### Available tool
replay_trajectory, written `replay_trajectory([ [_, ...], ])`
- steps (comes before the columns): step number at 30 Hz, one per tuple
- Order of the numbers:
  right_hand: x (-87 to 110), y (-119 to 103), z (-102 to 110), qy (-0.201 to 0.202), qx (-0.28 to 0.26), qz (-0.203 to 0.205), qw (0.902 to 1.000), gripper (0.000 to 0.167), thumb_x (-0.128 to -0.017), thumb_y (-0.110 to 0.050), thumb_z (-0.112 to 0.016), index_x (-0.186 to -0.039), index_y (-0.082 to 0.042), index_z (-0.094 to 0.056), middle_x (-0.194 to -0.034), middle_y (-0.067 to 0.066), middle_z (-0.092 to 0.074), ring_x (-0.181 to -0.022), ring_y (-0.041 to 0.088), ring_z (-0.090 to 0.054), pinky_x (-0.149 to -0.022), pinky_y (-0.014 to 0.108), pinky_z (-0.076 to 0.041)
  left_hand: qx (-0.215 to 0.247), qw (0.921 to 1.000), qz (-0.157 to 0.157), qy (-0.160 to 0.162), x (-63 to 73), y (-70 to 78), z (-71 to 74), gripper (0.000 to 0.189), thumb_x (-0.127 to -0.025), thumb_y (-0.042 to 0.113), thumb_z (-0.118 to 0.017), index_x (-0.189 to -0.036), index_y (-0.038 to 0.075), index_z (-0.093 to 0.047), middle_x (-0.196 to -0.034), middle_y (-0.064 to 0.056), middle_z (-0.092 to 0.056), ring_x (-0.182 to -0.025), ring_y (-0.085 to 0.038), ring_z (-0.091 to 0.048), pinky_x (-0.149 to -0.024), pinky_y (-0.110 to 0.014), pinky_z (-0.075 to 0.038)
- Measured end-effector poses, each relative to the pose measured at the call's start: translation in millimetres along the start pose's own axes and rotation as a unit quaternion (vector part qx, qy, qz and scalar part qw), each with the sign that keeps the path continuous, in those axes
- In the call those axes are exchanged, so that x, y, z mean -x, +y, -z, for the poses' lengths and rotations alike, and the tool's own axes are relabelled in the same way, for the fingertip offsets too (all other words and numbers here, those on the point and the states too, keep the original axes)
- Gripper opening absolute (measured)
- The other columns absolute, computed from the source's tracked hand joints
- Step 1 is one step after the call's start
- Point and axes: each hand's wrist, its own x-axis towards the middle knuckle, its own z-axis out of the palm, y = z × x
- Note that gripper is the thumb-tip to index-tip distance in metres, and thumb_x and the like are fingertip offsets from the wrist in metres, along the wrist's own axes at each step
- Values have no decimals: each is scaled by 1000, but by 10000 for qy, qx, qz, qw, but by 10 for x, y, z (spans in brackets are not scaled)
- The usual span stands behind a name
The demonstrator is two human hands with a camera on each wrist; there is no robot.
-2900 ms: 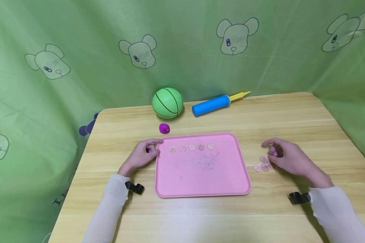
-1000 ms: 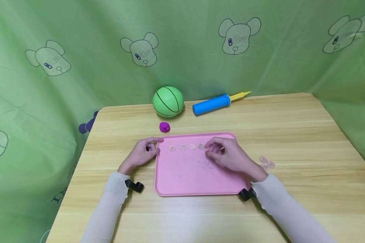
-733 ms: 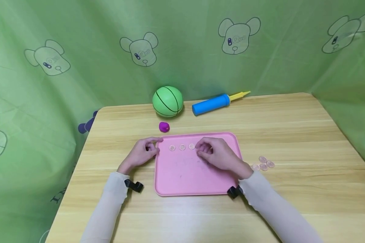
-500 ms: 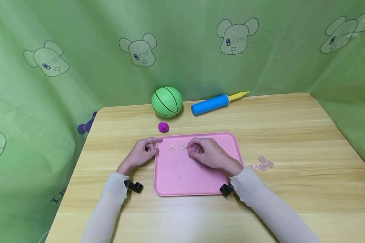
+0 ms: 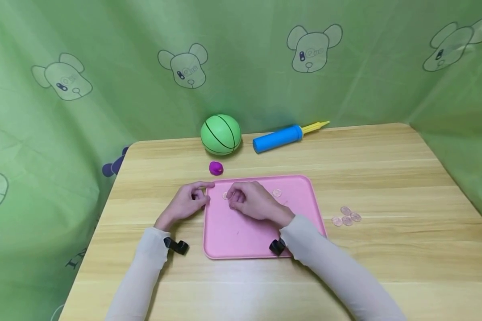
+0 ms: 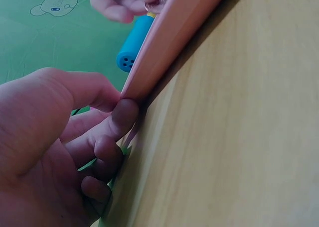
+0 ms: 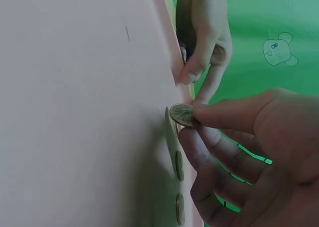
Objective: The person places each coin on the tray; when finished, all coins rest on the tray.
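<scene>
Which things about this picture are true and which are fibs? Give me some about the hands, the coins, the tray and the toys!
1. The right hand is pinching a coin. True.
2. The left hand is touching the ball. False: the left hand is at the edge of the pink tray.
3. Four coins lie on the table to the right of the pink tray. True.
4. The ball is red all over. False: the ball is green with black lines.
5. The purple thing sits between the ball and the pink tray. True.
6. The blue tube lies on the pink tray. False: the blue tube lies on the table, near its far edge.
</scene>
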Motion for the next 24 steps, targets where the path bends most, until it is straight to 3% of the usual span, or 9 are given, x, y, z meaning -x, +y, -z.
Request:
replay_trajectory([
  [17,-151,-178,-107,-293,383,-171,9987,17,-97,-7,-80,-114,-9,-76,-92,0,-76,-83,9,-68,-84,29,-57,10,10000,-52,26,12,-16,3,44,-101,4,-70,-145,4,-68,-76,-6,-69,-65,-10,-58,-67,-23,-48],
  [24,-83,-182,-15,-118,303,-79,9994,16,-101,-9,-74,-117,-8,-76,-103,3,-77,-95,15,-70,-92,34,-60,23,10000,-10,1,13,-16,5,45,-101,4,-70,-146,4,-67,-77,-8,-69,-66,-11,-59,-67,-23,-49],
])
